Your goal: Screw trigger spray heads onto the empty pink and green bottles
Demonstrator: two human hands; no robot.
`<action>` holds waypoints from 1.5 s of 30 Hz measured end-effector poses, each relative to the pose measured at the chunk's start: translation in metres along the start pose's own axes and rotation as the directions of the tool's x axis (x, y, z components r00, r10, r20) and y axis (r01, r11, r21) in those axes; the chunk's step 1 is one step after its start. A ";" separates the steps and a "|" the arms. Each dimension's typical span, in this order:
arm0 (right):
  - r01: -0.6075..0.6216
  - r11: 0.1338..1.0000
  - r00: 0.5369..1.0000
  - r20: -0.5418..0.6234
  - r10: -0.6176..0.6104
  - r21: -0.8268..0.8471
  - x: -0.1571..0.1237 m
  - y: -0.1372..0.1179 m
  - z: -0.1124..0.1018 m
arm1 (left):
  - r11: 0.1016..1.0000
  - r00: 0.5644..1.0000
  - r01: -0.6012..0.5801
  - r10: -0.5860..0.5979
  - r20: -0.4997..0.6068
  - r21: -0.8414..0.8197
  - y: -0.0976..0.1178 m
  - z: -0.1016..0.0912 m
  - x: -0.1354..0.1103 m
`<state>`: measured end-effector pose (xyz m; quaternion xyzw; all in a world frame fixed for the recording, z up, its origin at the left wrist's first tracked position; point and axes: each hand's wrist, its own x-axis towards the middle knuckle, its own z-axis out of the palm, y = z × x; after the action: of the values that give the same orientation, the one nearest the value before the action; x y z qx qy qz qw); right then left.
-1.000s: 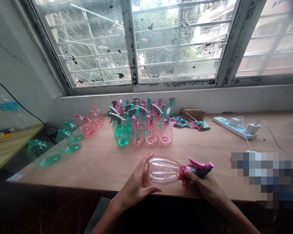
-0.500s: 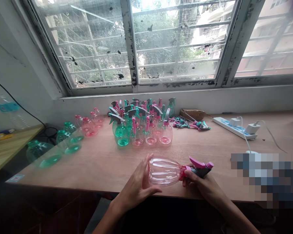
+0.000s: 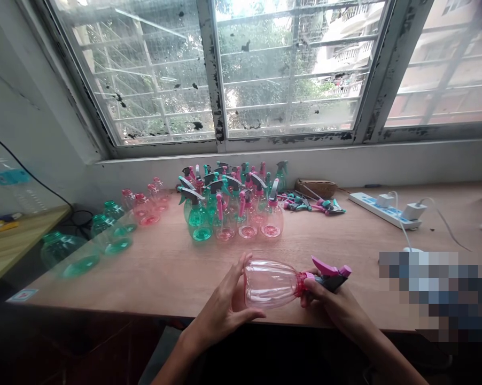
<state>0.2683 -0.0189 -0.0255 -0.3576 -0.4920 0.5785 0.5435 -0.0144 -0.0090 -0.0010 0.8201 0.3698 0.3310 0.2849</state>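
I hold a clear pink spray bottle [image 3: 271, 283] on its side just above the near edge of the wooden table [image 3: 164, 267]. My left hand [image 3: 225, 305] cups the bottle's base, fingers curled round it. My right hand [image 3: 329, 299] grips the neck at the pink and grey trigger head [image 3: 329, 271], which points right. Behind it stands a cluster of finished pink and green spray bottles [image 3: 233, 206].
Headless green bottles [image 3: 105, 235] and pink bottles [image 3: 145, 206] stand at the left. Loose trigger heads [image 3: 311, 203] lie beside a brown basket [image 3: 317, 187]. A white power strip [image 3: 385, 209] with chargers and cables lies at the right. A window runs behind.
The bottle and both hands have barely shifted; the grip looks the same.
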 end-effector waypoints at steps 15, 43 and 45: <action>-0.023 0.999 0.999 0.026 0.025 -0.046 0.000 -0.002 -0.001 | 1.000 1.000 -0.024 0.024 -0.008 -0.012 0.000 0.002 -0.001; -0.018 0.999 1.000 -0.010 0.018 -0.048 -0.001 -0.006 0.003 | 0.998 0.998 -0.060 0.060 -0.018 -0.008 0.002 0.000 -0.001; -0.023 0.999 1.000 -0.015 0.023 -0.038 -0.001 -0.006 0.003 | 0.996 0.999 -0.031 0.033 0.020 -0.079 0.000 0.002 -0.002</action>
<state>0.2668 -0.0206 -0.0191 -0.3777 -0.4951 0.5726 0.5333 -0.0142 -0.0110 -0.0027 0.8176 0.3401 0.3409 0.3156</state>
